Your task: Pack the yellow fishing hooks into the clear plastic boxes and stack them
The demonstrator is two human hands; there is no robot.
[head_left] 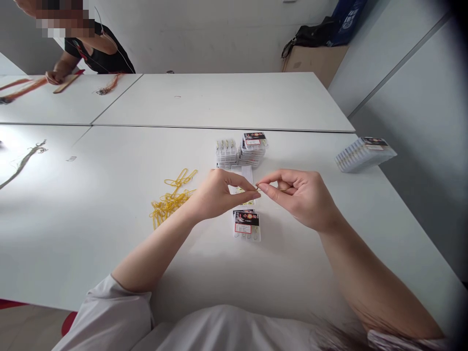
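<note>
My left hand and my right hand meet over the middle of the table. Thumb and forefinger of each are pinched on a thin yellowish strand, too fine to make out fully. Partly hidden below them lies a clear plastic case with something yellow in it. Closer to me is a small clear box of fish hooks with a black, white and red label. Left of my left hand, yellow looped cords lie in a loose pile.
Behind my hands stand two stacks of hook boxes, an unlabelled-topped one and a labelled one. Another row of boxes sits at the right edge. Across the table a person handles a wooden strip beside orange strands.
</note>
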